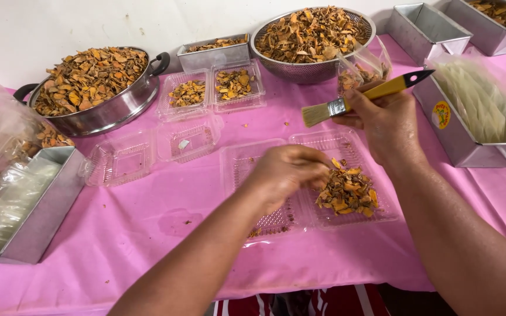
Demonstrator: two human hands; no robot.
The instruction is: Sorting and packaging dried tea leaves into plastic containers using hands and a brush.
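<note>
Centre frame: left hand (285, 169) pinched shut over clamshell (317, 181), on slices (346, 193); contents unclear. Right hand (385, 120) wrapped around brush (358, 99), above tray. Risk: brush sweep could flick slices onto pink cloth (147, 228).

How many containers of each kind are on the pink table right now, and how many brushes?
Clear plastic clamshell trays: 3 (one filled, one empty, one under the hands)
Rectangular metal tins: 5 (first at)
Round metal vessels: 2 (pot, colander)
Brushes: 1, in the right hand
Total: 11
</note>
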